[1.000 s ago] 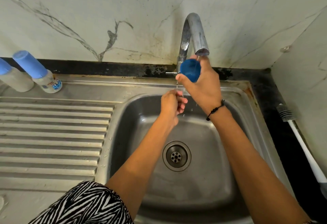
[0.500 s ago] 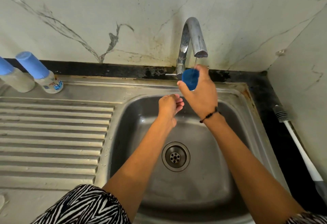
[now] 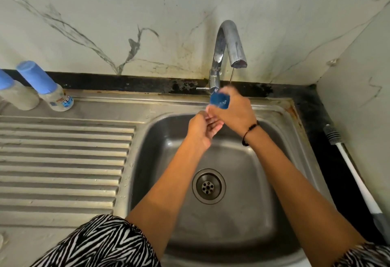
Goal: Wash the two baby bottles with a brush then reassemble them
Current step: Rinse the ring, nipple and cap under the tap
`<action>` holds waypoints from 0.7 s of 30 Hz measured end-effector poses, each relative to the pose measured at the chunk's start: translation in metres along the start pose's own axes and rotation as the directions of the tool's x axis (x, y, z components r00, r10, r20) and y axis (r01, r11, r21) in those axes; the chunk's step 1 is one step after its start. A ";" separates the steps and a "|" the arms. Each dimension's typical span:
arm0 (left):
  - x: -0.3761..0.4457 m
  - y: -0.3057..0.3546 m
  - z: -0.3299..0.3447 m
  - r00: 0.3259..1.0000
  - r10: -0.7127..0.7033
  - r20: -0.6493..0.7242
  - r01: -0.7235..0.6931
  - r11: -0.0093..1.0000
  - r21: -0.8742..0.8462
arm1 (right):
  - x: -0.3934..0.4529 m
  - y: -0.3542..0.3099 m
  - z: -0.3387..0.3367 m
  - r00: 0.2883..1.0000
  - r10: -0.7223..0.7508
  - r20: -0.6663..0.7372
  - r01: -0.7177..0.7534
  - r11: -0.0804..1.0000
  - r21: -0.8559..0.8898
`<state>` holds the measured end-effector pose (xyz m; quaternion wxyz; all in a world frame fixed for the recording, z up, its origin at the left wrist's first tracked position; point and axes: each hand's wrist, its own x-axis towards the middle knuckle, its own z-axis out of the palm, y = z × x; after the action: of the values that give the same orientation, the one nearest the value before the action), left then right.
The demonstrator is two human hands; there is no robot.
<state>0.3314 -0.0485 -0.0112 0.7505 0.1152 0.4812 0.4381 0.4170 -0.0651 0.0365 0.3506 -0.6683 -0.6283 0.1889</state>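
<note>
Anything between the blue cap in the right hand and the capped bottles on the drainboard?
Nothing visible on the steel. The right hand holds the blue cap under the tap; only the left hand sits beside it, toward the bottles.

one head-worn wide view looks steeply down, close over the sink (image 3: pixel 295 131).

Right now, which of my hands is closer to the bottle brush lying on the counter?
Right. Your right hand is over the sink under the tap, nearer the bottle brush on the right counter; your left hand sits just beyond it, farther left.
</note>
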 end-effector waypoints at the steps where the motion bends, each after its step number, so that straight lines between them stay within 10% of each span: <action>1: -0.001 -0.001 0.001 1.000 -0.014 0.019 0.014 1.000 -0.018 | -0.001 0.001 0.000 0.999 0.014 0.030 -0.013 0.999 -0.037; 11: 0.004 -0.001 0.007 0.994 -0.059 0.089 0.066 0.994 -0.089 | 0.007 0.000 -0.007 0.988 -0.109 -0.113 0.104 0.994 -0.047; 21: 0.006 0.004 0.010 0.981 -0.124 0.149 0.151 0.971 -0.185 | 0.007 0.010 -0.007 0.899 -0.136 0.416 0.301 0.882 -0.363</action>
<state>0.3384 -0.0388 -0.0069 0.8179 0.0371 0.3902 0.4211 0.4296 -0.0591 0.0354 0.0907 -0.6018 -0.7821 0.1339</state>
